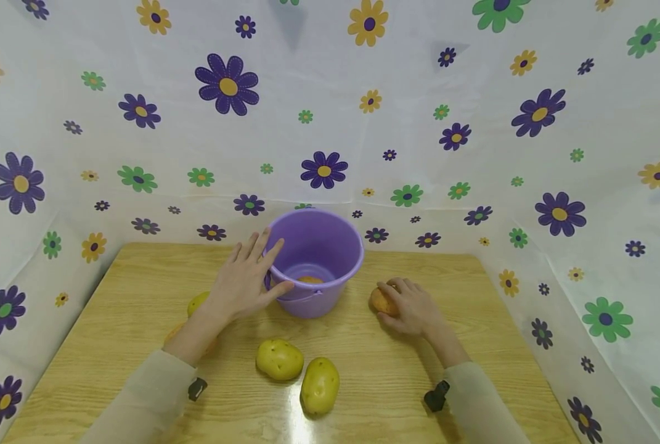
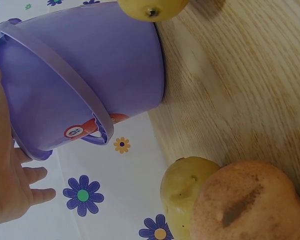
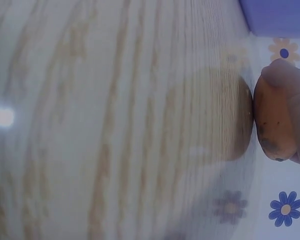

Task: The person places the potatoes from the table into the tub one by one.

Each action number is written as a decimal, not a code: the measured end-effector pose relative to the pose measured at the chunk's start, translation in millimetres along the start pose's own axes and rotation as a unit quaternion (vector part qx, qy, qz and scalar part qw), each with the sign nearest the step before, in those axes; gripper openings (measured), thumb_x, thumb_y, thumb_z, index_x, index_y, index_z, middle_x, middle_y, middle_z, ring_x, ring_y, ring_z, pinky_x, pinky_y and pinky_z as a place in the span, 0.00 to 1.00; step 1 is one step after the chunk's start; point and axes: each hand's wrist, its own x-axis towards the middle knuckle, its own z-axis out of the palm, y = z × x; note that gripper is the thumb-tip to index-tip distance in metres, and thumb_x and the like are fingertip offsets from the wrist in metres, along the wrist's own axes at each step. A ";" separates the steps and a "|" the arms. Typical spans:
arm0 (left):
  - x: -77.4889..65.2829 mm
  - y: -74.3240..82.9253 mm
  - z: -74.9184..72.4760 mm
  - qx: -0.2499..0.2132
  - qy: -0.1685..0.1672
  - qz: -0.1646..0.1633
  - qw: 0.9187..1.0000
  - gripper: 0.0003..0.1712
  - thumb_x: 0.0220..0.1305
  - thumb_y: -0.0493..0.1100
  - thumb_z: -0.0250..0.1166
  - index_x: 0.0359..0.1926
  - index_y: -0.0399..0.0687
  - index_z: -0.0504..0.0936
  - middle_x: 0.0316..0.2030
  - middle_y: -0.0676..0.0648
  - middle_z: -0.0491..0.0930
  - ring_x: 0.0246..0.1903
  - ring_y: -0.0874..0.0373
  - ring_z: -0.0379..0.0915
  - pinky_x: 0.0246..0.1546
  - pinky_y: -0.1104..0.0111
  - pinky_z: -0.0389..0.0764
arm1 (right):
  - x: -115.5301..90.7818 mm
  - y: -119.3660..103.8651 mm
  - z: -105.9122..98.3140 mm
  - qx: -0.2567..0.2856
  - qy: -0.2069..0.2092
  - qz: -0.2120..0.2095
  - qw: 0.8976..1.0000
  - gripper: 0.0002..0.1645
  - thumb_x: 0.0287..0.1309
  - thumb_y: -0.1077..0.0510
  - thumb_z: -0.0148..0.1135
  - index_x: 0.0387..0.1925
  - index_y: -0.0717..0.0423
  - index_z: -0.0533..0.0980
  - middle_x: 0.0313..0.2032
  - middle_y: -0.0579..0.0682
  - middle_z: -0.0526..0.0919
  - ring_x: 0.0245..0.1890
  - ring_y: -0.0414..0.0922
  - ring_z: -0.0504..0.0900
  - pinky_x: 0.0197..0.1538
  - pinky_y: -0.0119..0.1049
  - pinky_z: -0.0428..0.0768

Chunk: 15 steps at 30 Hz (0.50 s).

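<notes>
My right hand grips a brown potato on the tabletop, right of a purple bucket. In the right wrist view the thumb and fingers lie around this potato. My left hand rests at the bucket's left rim with its fingers spread and fairly straight. Inside the bucket an orange-brown item shows only in part. Two yellow potatoes, one left of the other, lie in front of the bucket.
Under my left forearm are another yellow potato and a brown potato, partly hidden in the head view. The bucket's handle hangs down on the near side. Flower-patterned cloth surrounds the wooden table at the back and sides.
</notes>
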 end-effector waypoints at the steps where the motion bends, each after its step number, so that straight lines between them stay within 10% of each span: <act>1: 0.3 -0.1 0.2 0.001 -0.001 0.000 1.000 0.56 0.70 0.76 0.54 0.85 0.52 0.51 0.86 0.38 0.42 0.84 0.34 0.43 0.83 0.37 0.52 | 0.1 -0.1 0.2 0.000 0.000 0.001 1.000 0.42 0.58 0.38 0.72 0.69 0.52 0.75 0.59 0.57 0.82 0.58 0.57 0.82 0.62 0.57 0.85; 15: 0.3 0.3 -0.3 0.006 -0.008 -0.006 1.000 0.55 0.70 0.77 0.53 0.86 0.53 0.50 0.86 0.38 0.42 0.85 0.35 0.42 0.83 0.38 0.51 | 1.4 -0.6 -6.9 0.020 0.031 0.005 0.999 0.42 0.54 0.40 0.74 0.67 0.54 0.76 0.56 0.57 0.82 0.54 0.56 0.82 0.58 0.55 0.86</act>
